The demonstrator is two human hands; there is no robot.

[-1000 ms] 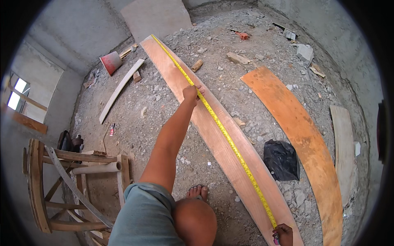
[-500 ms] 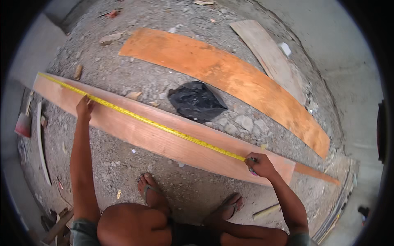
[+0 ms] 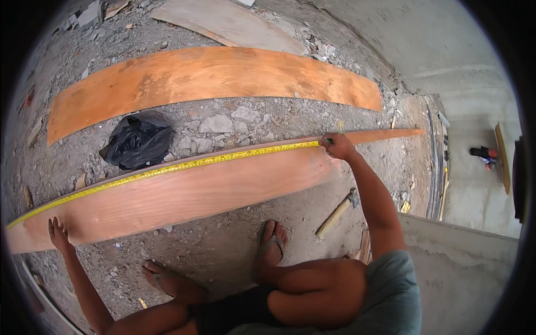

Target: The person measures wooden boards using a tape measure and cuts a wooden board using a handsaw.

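One yellow tape measure (image 3: 245, 154) lies along the board's (image 3: 223, 187) far edge; right hand (image 3: 338, 146) grasps its right end, seemingly keeping it straight; left hand's (image 3: 59, 234) grip is released, fingers spread.

Left forearm (image 3: 86, 287) slants up-left, left hand (image 3: 58, 235) with fingers (image 3: 51, 226) outstretched. Right forearm (image 3: 373, 192) likewise angled, right hand (image 3: 338, 146) curled tight. Legs (image 3: 321, 285) bent, feet (image 3: 272, 245) apart.
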